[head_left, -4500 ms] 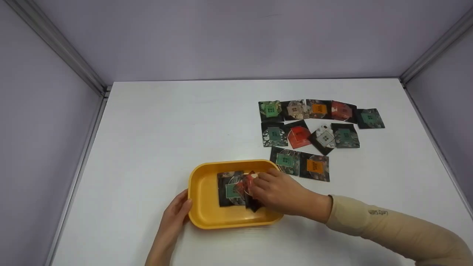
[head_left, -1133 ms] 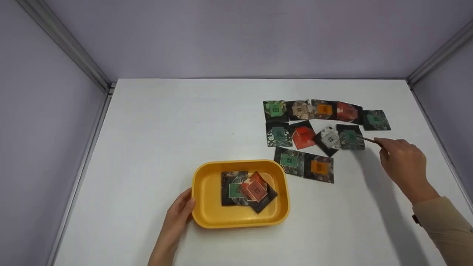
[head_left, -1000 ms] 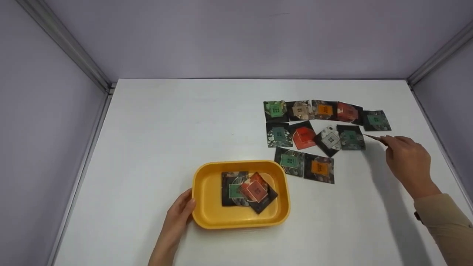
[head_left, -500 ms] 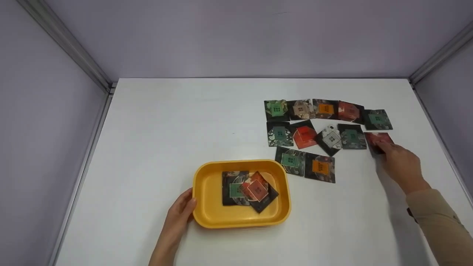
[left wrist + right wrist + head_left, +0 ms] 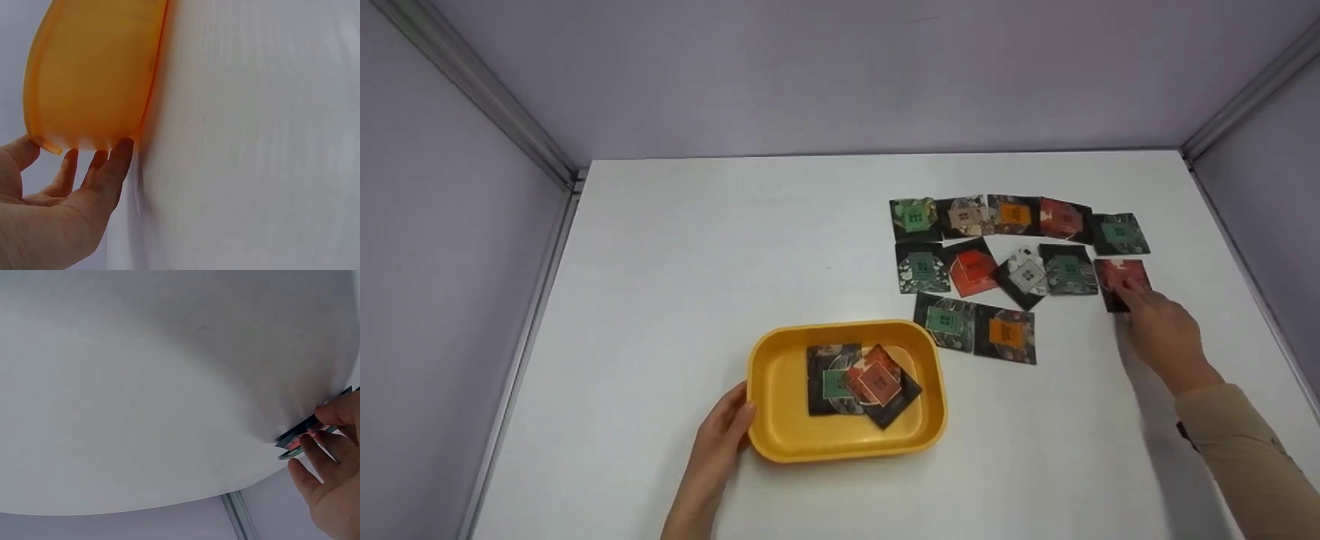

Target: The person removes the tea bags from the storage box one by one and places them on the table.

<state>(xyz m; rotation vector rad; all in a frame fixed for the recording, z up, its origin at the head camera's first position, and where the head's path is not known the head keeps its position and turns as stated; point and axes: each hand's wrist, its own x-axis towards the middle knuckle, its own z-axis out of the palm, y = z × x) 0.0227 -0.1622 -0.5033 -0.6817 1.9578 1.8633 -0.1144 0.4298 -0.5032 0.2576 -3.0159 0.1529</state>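
At the right end of the second row, a flat red-and-black square packet (image 5: pixel 1112 286) lies on the white table. My right hand (image 5: pixel 1166 334) touches its top with the fingertips; in the right wrist view the thumb (image 5: pixel 337 410) is at the packet's edge. My left hand (image 5: pixel 721 431) holds the left end of a yellow tray (image 5: pixel 780 450), thumb at the rim and fingers against the outer wall, as the left wrist view shows. Inside the tray a red-and-black packet (image 5: pixel 879 382) overlaps a green-labelled one (image 5: pixel 826 397).
Several similar packets lie in three rows on the table (image 5: pixel 682 262), among them a bright green one (image 5: pixel 915 217), a white-patterned tilted one (image 5: pixel 1024 276) and an orange-labelled one (image 5: pixel 1005 334). Pale walls (image 5: pixel 855 82) stand behind and at both sides.
The right hand moved from the tray to the right with a packet, then laid it flat beside the second row. Its fingers still touch it. The left hand keeps hold of the tray.
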